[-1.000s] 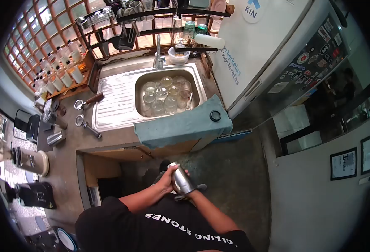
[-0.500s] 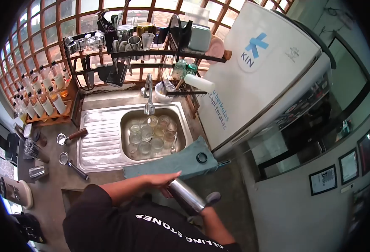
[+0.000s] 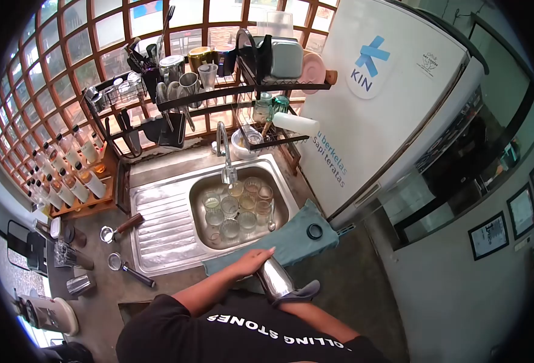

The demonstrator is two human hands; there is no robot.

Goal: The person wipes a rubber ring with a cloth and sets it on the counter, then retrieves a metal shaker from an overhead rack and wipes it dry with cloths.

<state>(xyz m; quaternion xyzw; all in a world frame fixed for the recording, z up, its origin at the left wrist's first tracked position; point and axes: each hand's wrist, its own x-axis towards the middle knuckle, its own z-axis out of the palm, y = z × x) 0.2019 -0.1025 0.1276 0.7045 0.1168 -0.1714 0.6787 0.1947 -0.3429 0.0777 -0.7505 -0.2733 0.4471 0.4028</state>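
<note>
My left hand point(image 3: 253, 261) is closed around the far end of a shiny metal cup point(image 3: 275, 279), which lies tilted in front of my black shirt. A dark grey cloth point(image 3: 300, 293) is bunched at the cup's near end and sticks out to the right. My right forearm point(image 3: 320, 319) reaches to that same end. Cup and cloth hide my right hand, so its fingers do not show. Just beyond the cup, a black ring-shaped piece point(image 3: 314, 231) rests on a teal cloth point(image 3: 291, 247) along the sink's front edge.
Several glasses point(image 3: 230, 228) and a spoon point(image 3: 272, 222) are in the sink point(image 3: 185, 199) under the tap point(image 3: 227, 163). Two portafilters point(image 3: 135, 277) lie left of the drainboard. Bottles point(image 3: 88, 178) stand on a wooden rack. A dish rack point(image 3: 218, 95) hangs behind; a fridge point(image 3: 400, 78) stands right.
The view has shifted, so the sink and counter appear further right. More of the grey cloth now shows at the cup's near end. My left hand keeps its hold on the cup.
</note>
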